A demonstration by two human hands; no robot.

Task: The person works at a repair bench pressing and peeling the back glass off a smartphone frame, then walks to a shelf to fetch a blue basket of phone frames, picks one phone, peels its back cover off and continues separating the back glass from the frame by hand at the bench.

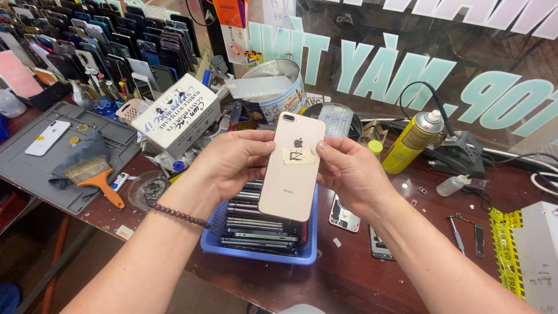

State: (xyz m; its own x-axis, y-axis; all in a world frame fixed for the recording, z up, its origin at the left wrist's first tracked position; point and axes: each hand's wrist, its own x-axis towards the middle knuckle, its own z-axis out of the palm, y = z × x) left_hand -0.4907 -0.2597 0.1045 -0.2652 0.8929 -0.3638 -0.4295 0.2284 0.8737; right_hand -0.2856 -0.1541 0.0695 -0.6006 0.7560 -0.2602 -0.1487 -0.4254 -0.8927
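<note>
Both my hands hold up a pale gold phone (pixel 289 183), back side facing me, with a small taped paper label at its middle. My left hand (pixel 232 160) grips its left edge, thumb near the label; a dark bead bracelet sits on that wrist. My right hand (pixel 349 171) grips the right edge, thumb touching the label. Directly below the phone stands a blue plastic basket (pixel 261 251) packed with several stacked phones lying on edge.
A grey work mat (pixel 35 168) at left carries a white phone (pixel 47 138) and an orange-handled brush (pixel 96 177). A white cardboard box (pixel 177 113), a round tin (pixel 273 87), a yellow spray can (pixel 414 141), a small dropper bottle (pixel 450 185) and loose phone parts (pixel 344 215) crowd the wooden bench.
</note>
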